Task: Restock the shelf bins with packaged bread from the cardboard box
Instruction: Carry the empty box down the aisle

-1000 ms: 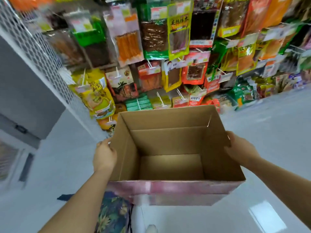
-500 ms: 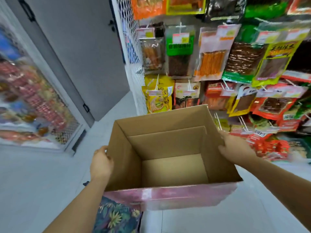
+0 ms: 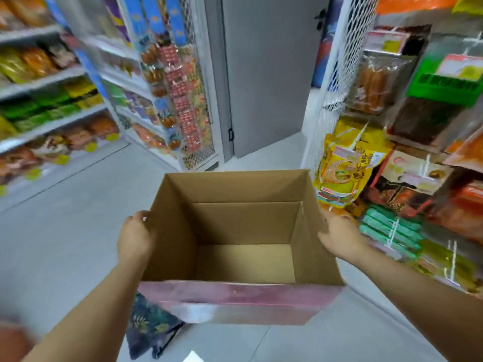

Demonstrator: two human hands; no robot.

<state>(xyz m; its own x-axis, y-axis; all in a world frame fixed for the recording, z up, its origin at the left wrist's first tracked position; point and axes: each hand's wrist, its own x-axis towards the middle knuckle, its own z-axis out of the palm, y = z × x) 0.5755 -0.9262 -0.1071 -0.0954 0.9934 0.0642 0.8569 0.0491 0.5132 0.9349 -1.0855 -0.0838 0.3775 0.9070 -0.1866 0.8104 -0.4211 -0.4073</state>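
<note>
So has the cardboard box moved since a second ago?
Yes. The cardboard box has swung left: the hanging yellow packet, earlier left of it, is now on its right.

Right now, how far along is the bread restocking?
Looks done: the cardboard box shows a bare bottom, with no bread inside. In hand: the left hand and right hand grip its sides, holding it above the floor. Left: probably just putting the box away. Whether the stocking itself is complete can't be told from here.
</note>
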